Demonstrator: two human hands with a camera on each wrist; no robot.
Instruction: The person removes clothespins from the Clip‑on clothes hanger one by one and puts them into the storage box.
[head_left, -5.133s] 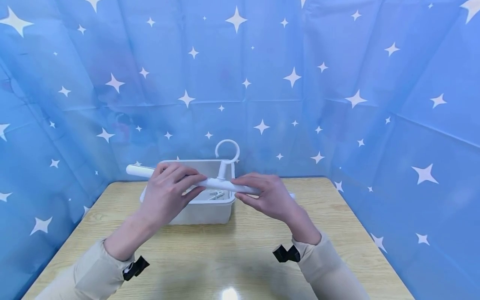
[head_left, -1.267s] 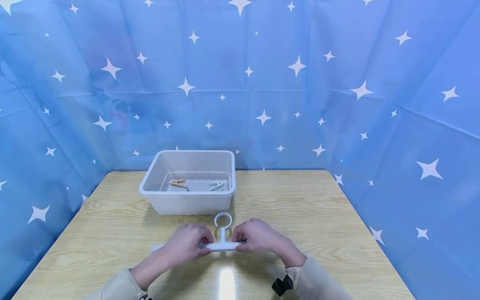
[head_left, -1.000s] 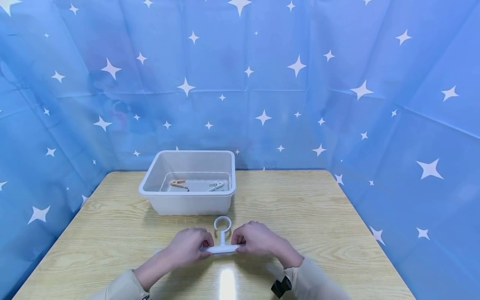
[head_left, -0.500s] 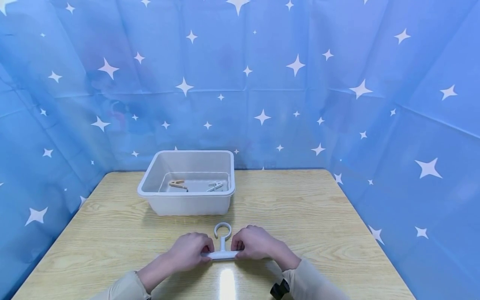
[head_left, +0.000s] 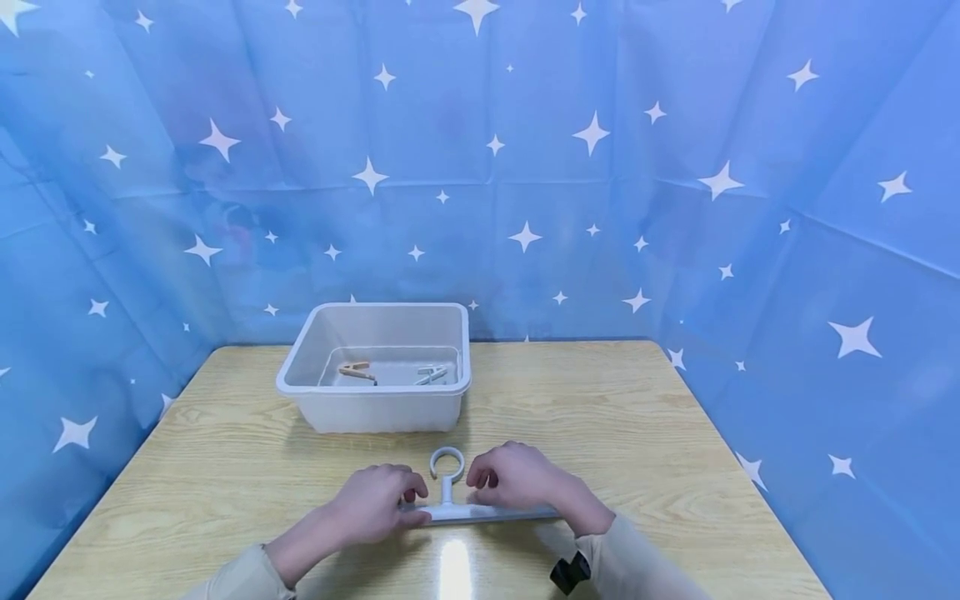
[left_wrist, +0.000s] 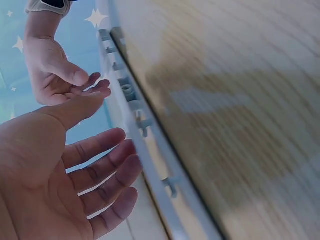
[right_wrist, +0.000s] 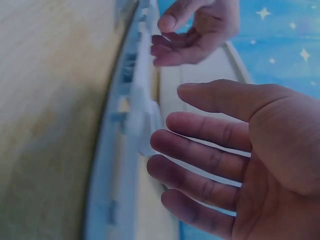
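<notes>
A white clothes hanger [head_left: 447,492] is down on the wooden table, its round hook pointing away from me and its long bar running left to right. Ribs show along the underside of the hanger bar [left_wrist: 170,182] in the left wrist view. My left hand [head_left: 375,504] hovers at the bar just left of the stem, fingers loosely spread with the thumb close to the bar. To the right of the stem, my right hand [head_left: 517,475] has relaxed fingers off the bar, and its palm [right_wrist: 280,150] faces the hanger in the right wrist view.
Behind the hanger stands a white plastic bin [head_left: 378,410]. On its floor lie an orange clothespin [head_left: 357,372] and pale clothespins [head_left: 432,373]. A blue curtain [head_left: 480,225] with white stars rises along the back and sides of the table [head_left: 600,417].
The hanger, earlier held up in front of the bin, came down toward me onto the table. Just now both hands have loosened from its bar, the right one lifting slightly.
</notes>
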